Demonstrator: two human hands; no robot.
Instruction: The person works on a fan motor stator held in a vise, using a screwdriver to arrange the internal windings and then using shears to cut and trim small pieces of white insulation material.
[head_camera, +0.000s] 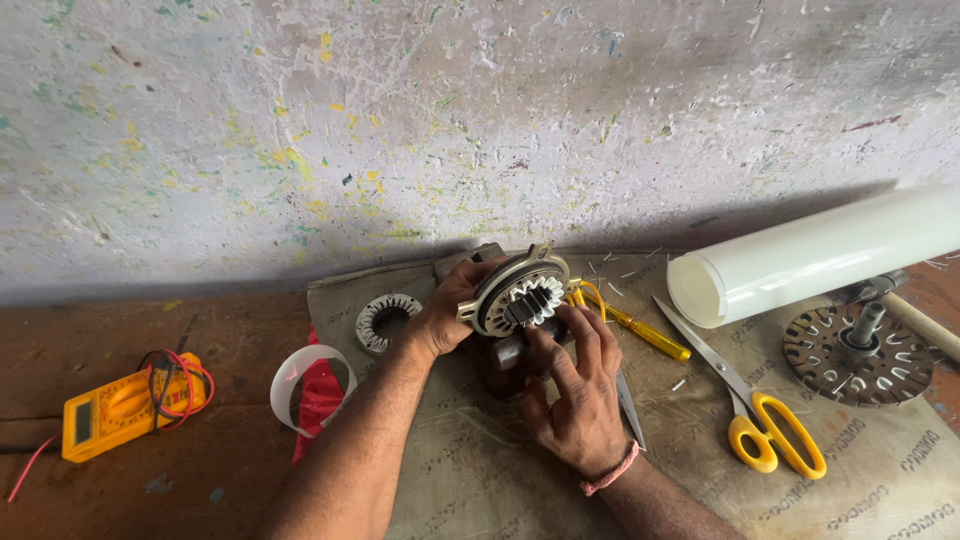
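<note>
Metal-toothed round stator (520, 292), tilted, in left hand's (445, 315) clenched grip; right hand's (575, 385) fingertips (560, 325) touching its core, nothing grasped.

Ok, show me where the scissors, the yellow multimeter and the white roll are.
scissors (770, 440), head view, on a yellow handle loop.
yellow multimeter (125, 405), head view, on its body.
white roll (830, 250), head view, on its side.

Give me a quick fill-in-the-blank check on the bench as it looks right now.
1. The left hand grips the round toothed ____.
2. The scissors have ____ handles.
3. The yellow multimeter lies to the ____ of both hands.
4. The right hand has a pink band on its ____.

Missing words: stator; yellow; left; wrist
</note>
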